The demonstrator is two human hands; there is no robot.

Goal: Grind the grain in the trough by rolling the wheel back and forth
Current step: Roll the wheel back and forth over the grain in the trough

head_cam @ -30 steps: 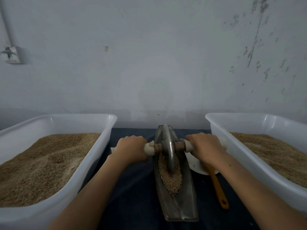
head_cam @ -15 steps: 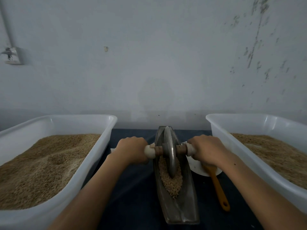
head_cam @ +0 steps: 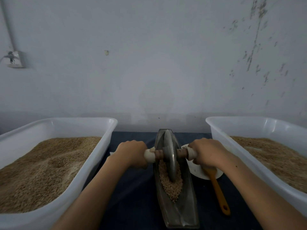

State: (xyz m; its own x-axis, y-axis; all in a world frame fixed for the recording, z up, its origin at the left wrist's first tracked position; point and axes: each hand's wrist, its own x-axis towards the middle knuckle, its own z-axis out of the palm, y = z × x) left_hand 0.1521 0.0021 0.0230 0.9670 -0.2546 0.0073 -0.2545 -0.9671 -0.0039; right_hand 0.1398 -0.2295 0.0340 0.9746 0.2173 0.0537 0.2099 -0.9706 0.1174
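A narrow boat-shaped metal trough (head_cam: pixel 186 211) lies lengthwise on the dark cloth in front of me. Brown grain (head_cam: pixel 171 188) fills its middle. A metal grinding wheel (head_cam: pixel 170 156) stands upright in the trough, its lower edge sunk in the grain. A wooden axle with pale wrapped handles runs through the wheel. My left hand (head_cam: pixel 131 153) grips the left handle (head_cam: pixel 149 155). My right hand (head_cam: pixel 207 151) grips the right handle (head_cam: pixel 190 152). Both fists are curled over the handle ends.
Two large white plastic tubs of grain flank the trough, one at left (head_cam: pixel 93 165) and one at right (head_cam: pixel 221 140). A white dish (head_cam: pixel 197 170) with an orange-handled spoon (head_cam: pixel 219 195) lies right of the trough. A grey wall stands close behind.
The wheel and both hands have rolled a little toward me along the trough, from its far end toward the grain in the middle.
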